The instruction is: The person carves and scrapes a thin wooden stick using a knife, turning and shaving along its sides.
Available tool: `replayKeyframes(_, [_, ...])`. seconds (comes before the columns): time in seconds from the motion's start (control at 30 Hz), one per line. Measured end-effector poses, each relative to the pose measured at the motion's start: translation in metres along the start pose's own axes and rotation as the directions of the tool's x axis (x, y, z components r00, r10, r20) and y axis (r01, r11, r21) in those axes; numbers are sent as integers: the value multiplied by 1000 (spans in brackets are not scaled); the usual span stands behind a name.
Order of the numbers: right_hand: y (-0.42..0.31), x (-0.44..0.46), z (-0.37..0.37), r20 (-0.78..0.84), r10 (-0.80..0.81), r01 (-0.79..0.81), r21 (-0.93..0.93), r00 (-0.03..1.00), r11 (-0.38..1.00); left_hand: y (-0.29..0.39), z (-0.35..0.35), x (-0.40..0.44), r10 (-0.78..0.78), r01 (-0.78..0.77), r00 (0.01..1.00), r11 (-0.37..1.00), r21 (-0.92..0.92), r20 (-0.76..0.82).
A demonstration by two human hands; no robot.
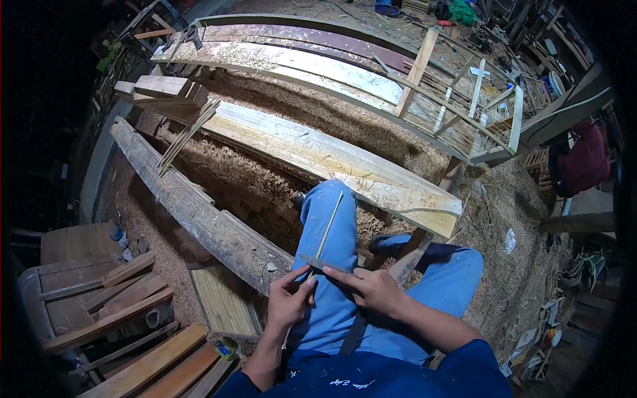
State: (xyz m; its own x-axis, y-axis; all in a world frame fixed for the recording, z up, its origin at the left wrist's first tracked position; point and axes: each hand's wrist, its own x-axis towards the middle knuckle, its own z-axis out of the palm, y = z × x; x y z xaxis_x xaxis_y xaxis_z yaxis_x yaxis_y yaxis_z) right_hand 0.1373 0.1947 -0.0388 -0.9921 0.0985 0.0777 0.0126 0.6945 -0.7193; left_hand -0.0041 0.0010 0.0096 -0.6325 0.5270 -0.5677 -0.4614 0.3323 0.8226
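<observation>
A thin, pale strip of wood or cane (330,224) lies lengthwise over my raised knee. My left hand (290,304) pinches its near part between thumb and fingers. My right hand (379,290) is closed around a knife, its index finger stretched along the short grey blade (312,261). The blade lies across the strip, just ahead of my left fingertips. Most of the knife's grip is hidden by my right hand. A dark, narrow piece (353,333) runs from under that hand toward my waist; whether it belongs to the knife I cannot tell.
Ahead stands a long wooden bench (292,142), with a rough log (192,205) to its left. A bundle of thin strips (188,137) leans on the log. Farther off is a slatted frame (464,106). Planks (152,361) lie at lower left; shavings (494,239) cover the floor.
</observation>
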Motion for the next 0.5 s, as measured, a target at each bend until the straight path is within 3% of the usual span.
replayKeyframes(0.17, [13, 14, -9, -7, -16, 15, -122, 1000, 992, -7, 4, 6, 1, -5, 999, 995, -97, -40])
replayKeyframes(0.23, [31, 22, -4, -116, 220, -236, -150, 969, 960, -1, 5, 3, 9, -9, 1000, 999, -52, 6])
replayKeyframes(0.27, [43, 26, -14, -220, 261, -282, -71, 940, 957, -7, 5, 3, 18, -18, 1000, 999, -50, -9])
replayKeyframes(0.37, [56, 27, -15, -217, 165, -180, -51, 962, 982, -1, 6, 0, -2, 1, 1000, 997, -72, -14])
replayKeyframes(0.43, [36, 17, -13, 27, 67, -64, -101, 997, 993, 0, 4, -3, -31, 29, 999, 997, -72, -15])
replayKeyframes(0.5, [17, 16, -18, 145, 30, -3, -181, 989, 983, 3, 4, 0, -39, 38, 999, 996, -81, -12])
